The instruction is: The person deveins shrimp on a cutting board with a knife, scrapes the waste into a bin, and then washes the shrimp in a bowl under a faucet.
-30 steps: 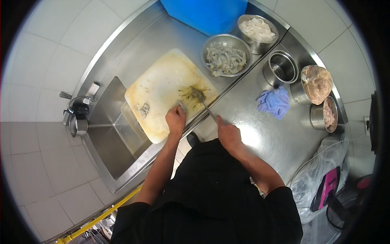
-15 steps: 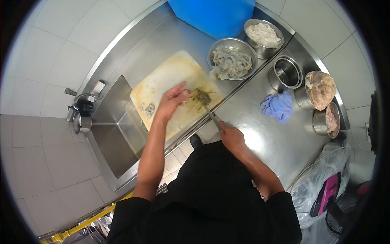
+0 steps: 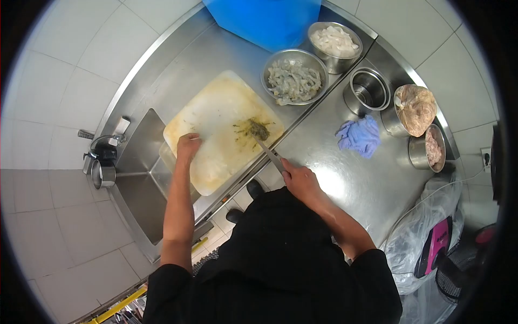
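Both hands at a cutting board [image 3: 221, 108] on steel counter [image 3: 345, 183], white-tiled walls [image 3: 65, 70]: right grip [image 3: 299, 181] holds knife [image 3: 265, 147], left grip [image 3: 188, 147] curled.

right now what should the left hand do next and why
Probably bring the left hand across the stained white cutting board to the steel knife: the right hand holds its tip at the greenish scraps while the left sits curled at the board's edge.

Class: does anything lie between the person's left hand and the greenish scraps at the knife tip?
Nothing visible. Only bare, stained cutting board separates the left hand from the greenish scraps at the knife tip.
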{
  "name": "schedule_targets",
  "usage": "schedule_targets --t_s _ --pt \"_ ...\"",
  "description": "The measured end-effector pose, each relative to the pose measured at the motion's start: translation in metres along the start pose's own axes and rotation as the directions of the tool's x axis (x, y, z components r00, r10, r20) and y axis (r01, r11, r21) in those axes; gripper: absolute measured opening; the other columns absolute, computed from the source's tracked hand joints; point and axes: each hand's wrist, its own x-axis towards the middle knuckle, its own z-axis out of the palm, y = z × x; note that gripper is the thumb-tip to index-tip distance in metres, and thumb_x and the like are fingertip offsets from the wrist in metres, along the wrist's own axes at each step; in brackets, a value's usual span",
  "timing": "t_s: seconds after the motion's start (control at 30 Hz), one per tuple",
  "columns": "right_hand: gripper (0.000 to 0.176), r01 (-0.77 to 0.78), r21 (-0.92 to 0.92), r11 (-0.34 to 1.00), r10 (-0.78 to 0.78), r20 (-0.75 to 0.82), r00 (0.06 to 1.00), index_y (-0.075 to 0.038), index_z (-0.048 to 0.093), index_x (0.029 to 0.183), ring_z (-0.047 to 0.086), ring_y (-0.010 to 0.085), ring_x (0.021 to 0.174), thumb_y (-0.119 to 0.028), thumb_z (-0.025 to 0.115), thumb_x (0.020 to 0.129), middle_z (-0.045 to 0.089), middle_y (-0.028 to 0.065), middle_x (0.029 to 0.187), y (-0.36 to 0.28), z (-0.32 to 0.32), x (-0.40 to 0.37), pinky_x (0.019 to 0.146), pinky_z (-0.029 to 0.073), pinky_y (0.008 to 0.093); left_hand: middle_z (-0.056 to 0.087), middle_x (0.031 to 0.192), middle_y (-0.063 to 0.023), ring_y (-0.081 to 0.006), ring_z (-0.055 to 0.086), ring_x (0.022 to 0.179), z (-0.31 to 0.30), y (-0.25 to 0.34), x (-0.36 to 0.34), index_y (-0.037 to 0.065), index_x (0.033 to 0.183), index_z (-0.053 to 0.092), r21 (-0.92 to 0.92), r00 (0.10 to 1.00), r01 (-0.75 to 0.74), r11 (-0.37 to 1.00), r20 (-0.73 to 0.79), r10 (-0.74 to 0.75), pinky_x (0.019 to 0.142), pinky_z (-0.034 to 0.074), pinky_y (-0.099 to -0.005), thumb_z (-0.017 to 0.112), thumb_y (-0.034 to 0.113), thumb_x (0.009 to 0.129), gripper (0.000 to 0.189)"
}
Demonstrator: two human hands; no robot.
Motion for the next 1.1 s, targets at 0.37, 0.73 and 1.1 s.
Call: schedule_targets --t_s 0.37,0.73,1.1 --pt "0.04 0.133 0.204 0.97 -0.133 -0.015 0.991 -0.008 0.055 0.121 0.059 0.0439 0.082 -0.017 0.056 0.083 0.063 0.0242 0.083 0.013 0.03 0.025 0.075 0.047 0.0514 0.067 0.073 -0.0148 -0.0232 0.065 0.062 0.098 0.047 -0.082 0.0 0.087 0.069 -0.02 0.991 -0.071 0.997 -0.114 0.068 0.062 0.051 -0.0324 0.065 0.022 0.081 0.023" --pt "0.041 -0.129 0.476 0.87 -0.041 0.331 0.943 -0.01 0.056 0.125 0.054 0.018 0.037 -0.021 0.056 0.086 0.059 0.0117 0.055 0.009 0.036 0.051 0.04 0.047 0.0316 0.066 0.076 -0.019 -0.0304 0.066 0.068 0.115 0.04 -0.087 0.004 0.088 0.071 -0.07 0.931 -0.308 0.949 -0.23 0.285 0.064 0.051 -0.0363 0.064 0.014 0.077 0.017" --pt "0.046 -0.166 0.37 0.914 0.002 0.406 0.914 -0.017 0.05 0.133 0.054 0.015 0.042 -0.022 0.054 0.088 0.059 0.0085 0.06 0.007 0.016 0.015 0.041 0.047 0.0293 0.063 0.066 -0.0193 -0.033 0.064 0.061 0.121 0.059 -0.101 0.001 0.081 0.069 -0.002 0.95 -0.205 0.979 -0.241 0.199 0.059 0.05 -0.0382 0.06 0.016 0.078 0.017"
